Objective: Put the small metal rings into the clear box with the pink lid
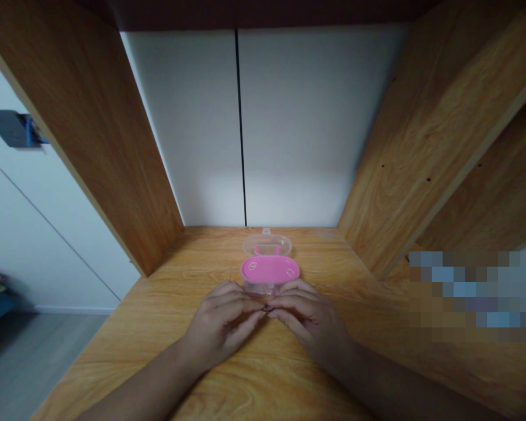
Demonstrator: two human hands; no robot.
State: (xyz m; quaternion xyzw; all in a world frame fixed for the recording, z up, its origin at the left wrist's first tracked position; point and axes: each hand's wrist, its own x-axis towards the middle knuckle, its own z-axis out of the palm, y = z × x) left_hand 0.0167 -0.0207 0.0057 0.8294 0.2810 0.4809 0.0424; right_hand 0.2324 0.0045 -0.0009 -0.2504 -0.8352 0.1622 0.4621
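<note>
My left hand (219, 320) and my right hand (312, 316) meet in front of a small box, fingertips pinched together. Between them is a small dark thing (267, 309), thin and perhaps looped; its kind is too small to make out. Just beyond the fingers stands the clear plastic box (258, 288), its upper face a pink oval panel (269, 269) with pale looped marks or thin rings at both ends. A clear lid (266, 245) with pink parts lies tipped back behind it. My fingers partly hide the box's front.
The box stands on a wood-grain surface (158, 351). Wooden side panels rise at the left (114, 152) and right (403, 140), with a white back panel (298, 128) between them. A pixelated patch (473, 298) covers part of the right side.
</note>
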